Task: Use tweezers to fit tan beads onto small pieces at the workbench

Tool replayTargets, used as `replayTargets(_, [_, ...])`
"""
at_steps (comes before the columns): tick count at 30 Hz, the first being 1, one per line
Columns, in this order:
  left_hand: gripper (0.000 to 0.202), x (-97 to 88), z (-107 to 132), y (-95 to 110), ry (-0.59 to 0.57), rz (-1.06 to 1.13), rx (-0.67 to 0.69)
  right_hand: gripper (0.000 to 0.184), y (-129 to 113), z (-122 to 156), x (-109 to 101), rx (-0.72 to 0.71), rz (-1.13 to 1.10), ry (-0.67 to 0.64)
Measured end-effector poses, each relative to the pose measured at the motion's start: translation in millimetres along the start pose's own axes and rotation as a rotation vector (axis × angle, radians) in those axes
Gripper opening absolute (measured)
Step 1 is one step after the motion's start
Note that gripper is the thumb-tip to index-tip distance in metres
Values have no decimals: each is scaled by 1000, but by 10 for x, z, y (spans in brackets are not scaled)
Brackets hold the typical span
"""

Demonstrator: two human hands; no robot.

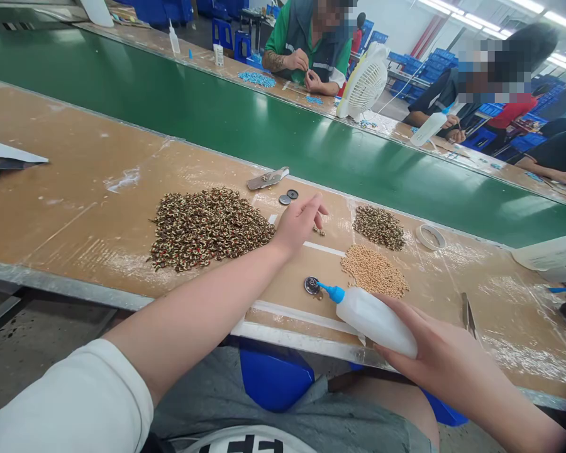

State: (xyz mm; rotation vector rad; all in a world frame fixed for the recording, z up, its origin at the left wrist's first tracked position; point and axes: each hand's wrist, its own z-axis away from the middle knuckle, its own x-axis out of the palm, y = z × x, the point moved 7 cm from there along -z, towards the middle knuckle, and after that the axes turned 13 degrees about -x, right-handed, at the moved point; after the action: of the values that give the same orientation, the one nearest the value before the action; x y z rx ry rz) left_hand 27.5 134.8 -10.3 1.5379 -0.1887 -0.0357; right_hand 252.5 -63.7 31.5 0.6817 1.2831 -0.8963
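the right hand (446, 365) grips a white squeeze bottle (375, 319) low over the table (75, 189), its blue nozzle (331, 291) touching a small round metal disc (312, 285). the left hand (298, 223) reaches forward with fingers loosely open, just beside a large heap of dark patterned beads (210, 226). a tan bead pile (373, 270) lies near the bottle.

Only partial print readable: large dark block letters on the white shirt hem (245, 443) at the bottom edge, cut off by the frame, top halves look like "E" and "F" or similar, cannot tell for sure. White squeeze bottle (377, 321) shows no readable label. Small bottle (219, 55) on the far bench has a label, too small to read.
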Motion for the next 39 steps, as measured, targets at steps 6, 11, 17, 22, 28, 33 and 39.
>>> replayTargets(6, [58, -8, -19, -21, 8, 17, 4, 73, 2, -42, -3, -6, -11, 7])
replayTargets(11, [58, -6, -14, -17, 8, 4, -6, 72, -10, -75, -22, -9, -28, 31])
replayTargets(17, [61, -16, -3, 7, 42, -24, -23, 71, -5, -72, -10, -13, -45, 45])
replayTargets(22, [59, -28, -1, 2, 47, -8, -35, 74, 36, -35, 30, 43, -129, 106])
replayTargets(28, [55, -41, -35, -41, 12, 83, -61, 72, 45, 0, 62, 189, -409, 316])
replayTargets(33, [51, -58, -70, -73, -20, 106, -91, 81, 45, -62, 210, 276, -796, 738])
replayTargets(39, [41, -89, -38, -33, -32, 35, -152, 88, 153, -225, 630, 315, -1234, 1057])
